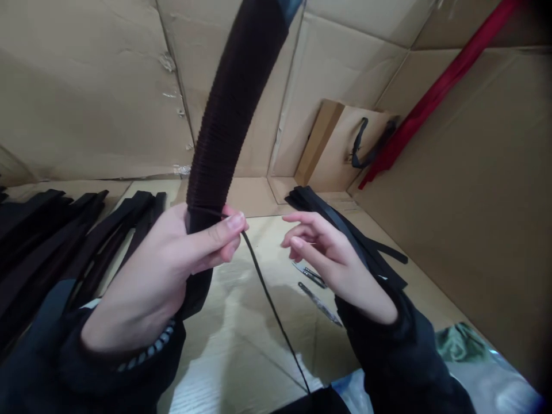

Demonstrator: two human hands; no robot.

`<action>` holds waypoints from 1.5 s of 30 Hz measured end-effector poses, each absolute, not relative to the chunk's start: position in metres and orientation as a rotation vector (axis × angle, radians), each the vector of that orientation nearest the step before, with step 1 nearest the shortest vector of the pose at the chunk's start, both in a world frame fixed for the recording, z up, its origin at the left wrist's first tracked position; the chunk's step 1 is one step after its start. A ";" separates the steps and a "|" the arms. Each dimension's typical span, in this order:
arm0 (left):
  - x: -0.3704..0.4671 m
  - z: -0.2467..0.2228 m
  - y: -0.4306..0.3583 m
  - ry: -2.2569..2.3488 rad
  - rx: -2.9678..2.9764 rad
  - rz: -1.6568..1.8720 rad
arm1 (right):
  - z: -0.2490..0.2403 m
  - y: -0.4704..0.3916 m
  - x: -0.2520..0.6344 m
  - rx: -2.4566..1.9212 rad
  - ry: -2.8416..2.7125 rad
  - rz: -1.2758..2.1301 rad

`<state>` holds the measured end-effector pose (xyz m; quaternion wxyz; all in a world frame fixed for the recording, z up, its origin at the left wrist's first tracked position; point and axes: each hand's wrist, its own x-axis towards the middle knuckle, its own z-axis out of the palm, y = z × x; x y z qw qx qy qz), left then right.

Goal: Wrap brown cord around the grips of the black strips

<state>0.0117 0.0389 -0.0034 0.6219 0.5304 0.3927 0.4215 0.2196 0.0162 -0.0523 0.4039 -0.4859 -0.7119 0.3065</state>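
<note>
A long, curved dark handle [228,115], wound with tight turns of dark brown cord, rises from my left hand toward the top of the view. My left hand [172,253] is closed around its lower part. Between that hand's thumb and fingers the loose cord [269,296] is pinched, and it runs down to the bottom of the view. To the right, apart from the handle and the cord, my right hand [323,247] hangs with curled, parted fingers and nothing in them.
Dark flat strips [99,224] lie in a heap at left, with more black strips [357,230] behind my right hand. Small metal tools [319,302] rest on the table [241,333]. A paper bag [345,144] leans on the cardboard wall [99,86] near a red ribbon [435,92]. Green cloth [461,342] lies right.
</note>
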 end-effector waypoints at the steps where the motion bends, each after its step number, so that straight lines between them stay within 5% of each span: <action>1: 0.011 -0.004 0.038 0.917 1.211 0.981 | -0.060 0.015 0.230 -1.418 -1.918 0.598; 12: 0.008 -0.006 0.040 0.848 1.282 1.002 | -0.122 -0.014 0.270 -2.243 -2.312 0.119; 29: -0.005 0.004 0.031 0.758 1.290 0.886 | -0.154 0.023 0.268 -2.215 -2.214 0.024; 36: 0.000 0.005 0.028 0.856 1.429 0.994 | -0.053 0.008 0.270 -1.801 -2.118 0.155; 45: -0.001 0.010 0.024 0.774 1.452 0.928 | 0.053 -0.020 0.202 -1.043 -2.347 -0.495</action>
